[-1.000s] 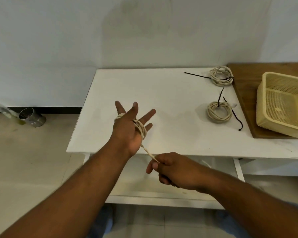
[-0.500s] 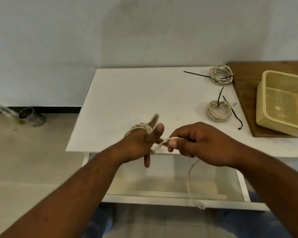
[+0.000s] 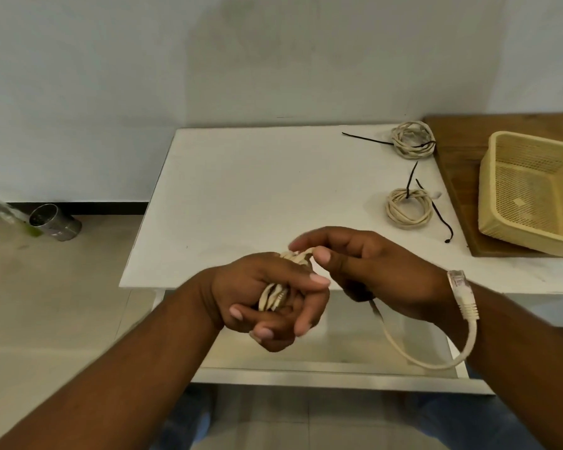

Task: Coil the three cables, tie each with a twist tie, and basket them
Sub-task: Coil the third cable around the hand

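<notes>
1. The left grip [image 3: 267, 297] is curled tight round a bundle of cream cable [image 3: 272, 297], held at the counter's [image 3: 257, 177] near edge.
2. The right grip [image 3: 381, 274] pinches one strand at the bundle's top between thumb and forefinger.
3. The loose tail sags under the right wrist, its plug [image 3: 459, 282] pointing up.
4. A far coil [image 3: 400, 147] and a near coil [image 3: 394, 212] lie on the counter, near the basket [image 3: 533, 241].

Forearms [image 3: 137, 368]: bare.
Nails: cut short on left hand [image 3: 267, 300] and right hand [image 3: 384, 271].
Legs: blue fabric [image 3: 189, 420], mostly hidden.
</notes>
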